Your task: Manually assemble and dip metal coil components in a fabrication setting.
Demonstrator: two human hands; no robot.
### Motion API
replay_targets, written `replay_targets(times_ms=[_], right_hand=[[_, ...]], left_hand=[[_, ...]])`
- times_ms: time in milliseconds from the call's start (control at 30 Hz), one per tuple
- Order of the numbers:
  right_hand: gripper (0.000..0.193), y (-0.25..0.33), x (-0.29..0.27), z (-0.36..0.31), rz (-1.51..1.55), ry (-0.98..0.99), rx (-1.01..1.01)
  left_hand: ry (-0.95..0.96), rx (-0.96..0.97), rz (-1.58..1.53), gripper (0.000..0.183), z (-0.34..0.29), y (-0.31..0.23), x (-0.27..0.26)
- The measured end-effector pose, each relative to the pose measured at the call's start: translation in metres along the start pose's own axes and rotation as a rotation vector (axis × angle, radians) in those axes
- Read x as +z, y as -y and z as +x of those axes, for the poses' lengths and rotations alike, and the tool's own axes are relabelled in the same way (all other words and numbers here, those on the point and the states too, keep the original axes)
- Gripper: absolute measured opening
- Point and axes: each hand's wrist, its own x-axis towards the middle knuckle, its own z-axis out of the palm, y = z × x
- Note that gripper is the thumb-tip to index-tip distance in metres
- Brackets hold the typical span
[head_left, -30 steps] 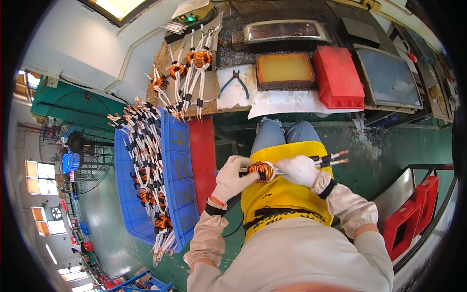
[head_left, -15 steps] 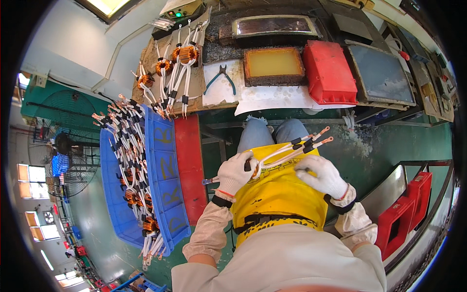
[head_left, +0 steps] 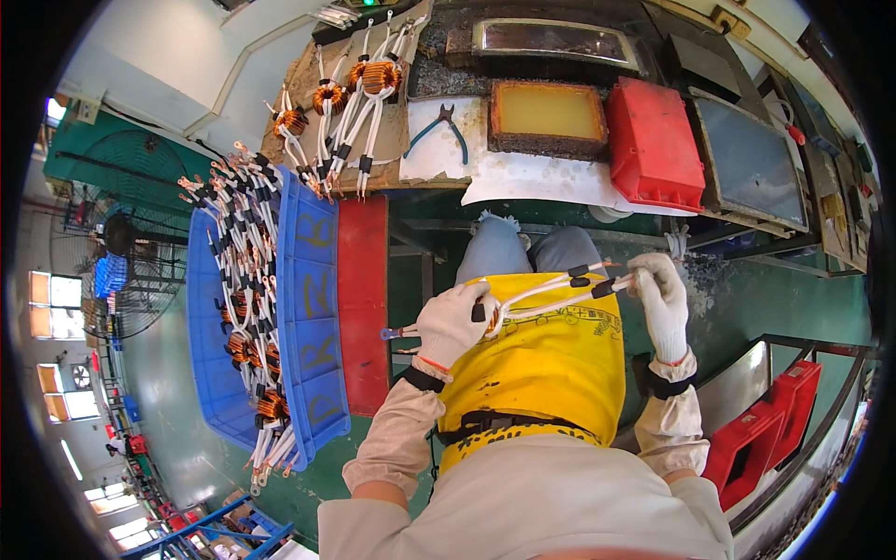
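Note:
In my gloved left hand (head_left: 450, 327) is a copper-wound toroidal coil (head_left: 495, 321), gripped at the body over the yellow apron (head_left: 551, 373). White leads (head_left: 553, 306) with black sleeves run from it to the right, and another lead with a ring terminal (head_left: 390, 333) sticks out left of that hand. My gloved right hand (head_left: 663, 303) has its fingertips pinched round the end of one lead, whose terminal is mostly hidden by them. A second lead lies just above, its tip close to those fingers.
A blue crate (head_left: 313, 345) full of similar coils stands on the left beside a red panel (head_left: 362, 308). The bench ahead bears several coils (head_left: 378, 78), cutting pliers (head_left: 446, 115), a tray of yellowish material (head_left: 549, 110) and a red box (head_left: 655, 145). Red cases (head_left: 761, 434) sit at right.
My right hand has moved up and right from over the apron to the lead ends and now pinches one. The left hand keeps its hold on the coil. The view has shifted slightly.

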Motion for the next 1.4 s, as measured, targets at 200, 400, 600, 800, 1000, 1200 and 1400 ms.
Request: replay_targets(times_ms=[200, 400, 600, 800, 1000, 1200, 1400], right_hand=[[0.012, -0.051, -0.020, -0.036, -0.151, -0.056, 0.197], [0.012, -0.041, -0.032, -0.045, -0.351, -0.068, 0.086], [0.022, -0.001, -0.026, -0.022, -0.744, -0.116, -0.162], [0.018, -0.016, -0.015, -0.016, -0.349, 0.006, 0.133], [0.015, -0.013, -0.009, -0.012, -0.248, -0.015, 0.268], [0.017, -0.016, -0.016, -0.007, -0.217, 0.057, 0.285], [0.030, 0.017, -0.001, 0.001, -1.193, 0.219, -0.734]], left_hand=[[-0.045, -0.014, -0.017, 0.021, -0.001, 0.000, 0.001], [-0.076, 0.155, 0.024, 0.020, -0.008, -0.003, 0.001], [-0.175, 0.175, -0.007, 0.023, -0.017, -0.001, 0.005], [-0.145, 0.168, -0.002, 0.018, -0.016, -0.009, 0.001], [-0.166, 0.191, -0.001, 0.018, -0.016, -0.005, 0.003], [-0.149, 0.191, 0.010, 0.019, -0.014, -0.006, 0.002], [-0.094, 0.166, 0.030, 0.023, -0.009, -0.009, 0.001]])
